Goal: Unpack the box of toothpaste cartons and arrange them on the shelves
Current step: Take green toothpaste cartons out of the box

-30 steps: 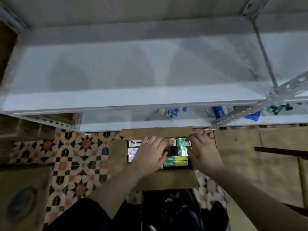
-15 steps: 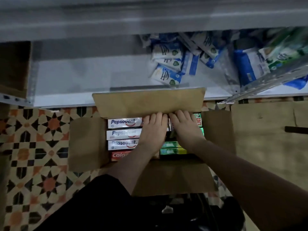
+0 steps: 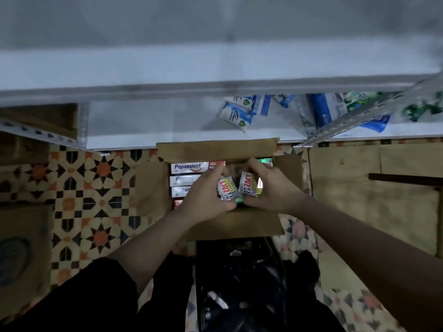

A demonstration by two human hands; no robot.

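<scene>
A small shop's stockroom — metal shelving [image 3: 215, 68] holding packaged goods [image 3: 237, 115], an opened box [image 3: 215, 149] of toothpaste cartons [image 3: 189, 167] on patterned tiles [image 3: 91, 188].

upper shelf [image 3: 215, 65] blurred, hand [image 3: 206, 200] hiding cartons [image 3: 184, 179]

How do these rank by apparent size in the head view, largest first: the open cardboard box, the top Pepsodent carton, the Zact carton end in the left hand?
1. Open cardboard box.
2. Top Pepsodent carton.
3. Zact carton end in the left hand; it faces the camera end-on, so its length is hidden.
</scene>
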